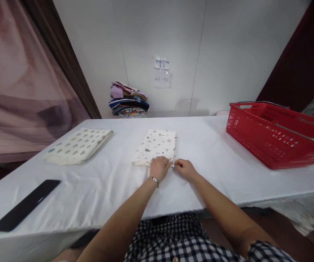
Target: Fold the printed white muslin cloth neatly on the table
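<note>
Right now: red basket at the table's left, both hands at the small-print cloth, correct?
No: the head view shows the red basket at the right of the table. Left hand and right hand are at the small-print cloth, yes.

Red basket (277, 142): right end cut off by the frame edge. Right fingertips (176, 164): grip on the cloth corner (172, 163) unclear, too small to resolve. Left palm (159, 170): underside hidden. Upper sign (162, 63): characters too small to read with certainty.
</note>
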A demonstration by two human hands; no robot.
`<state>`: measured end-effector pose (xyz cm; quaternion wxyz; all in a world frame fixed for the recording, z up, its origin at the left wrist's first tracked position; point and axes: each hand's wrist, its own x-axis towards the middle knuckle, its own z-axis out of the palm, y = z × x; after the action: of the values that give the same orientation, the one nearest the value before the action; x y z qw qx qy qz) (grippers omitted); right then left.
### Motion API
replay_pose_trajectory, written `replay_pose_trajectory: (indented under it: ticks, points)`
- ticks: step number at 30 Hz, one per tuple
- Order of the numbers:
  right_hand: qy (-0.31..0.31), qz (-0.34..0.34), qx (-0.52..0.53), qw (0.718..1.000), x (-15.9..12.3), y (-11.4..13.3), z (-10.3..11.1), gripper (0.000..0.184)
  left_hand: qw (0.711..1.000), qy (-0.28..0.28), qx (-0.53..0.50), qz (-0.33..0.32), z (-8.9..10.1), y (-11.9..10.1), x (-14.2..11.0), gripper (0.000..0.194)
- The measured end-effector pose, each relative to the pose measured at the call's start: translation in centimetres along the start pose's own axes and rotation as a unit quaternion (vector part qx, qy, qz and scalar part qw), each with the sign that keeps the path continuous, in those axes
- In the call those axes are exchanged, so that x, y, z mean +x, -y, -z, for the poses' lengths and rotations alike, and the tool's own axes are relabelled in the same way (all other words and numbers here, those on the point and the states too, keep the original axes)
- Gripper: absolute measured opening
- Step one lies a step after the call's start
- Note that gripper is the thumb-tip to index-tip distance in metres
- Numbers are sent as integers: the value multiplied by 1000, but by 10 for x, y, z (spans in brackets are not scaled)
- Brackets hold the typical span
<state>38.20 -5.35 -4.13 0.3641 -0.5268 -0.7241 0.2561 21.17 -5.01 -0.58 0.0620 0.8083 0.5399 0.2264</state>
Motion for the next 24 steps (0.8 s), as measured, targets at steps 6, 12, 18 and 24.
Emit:
replay_pose_trajectory:
  ticks: [6,12,18,24]
  points:
    - [1,-2,-12,1000,-1,0,-1,14,999,-24,-14,22,-2,-3,-2,19]
    - [6,-4,-24,1000,-2,0,-2,19,999,-45,-8,-7,-8,-2,-8,18]
    - [6,5,26,1000,-1,-6,-6,21,999,-29,-6,-38,-6,1,-10,21]
    - [-14,4,66,998,0,-9,-8,26,999,-36,6,-18,-6,-1,-7,17]
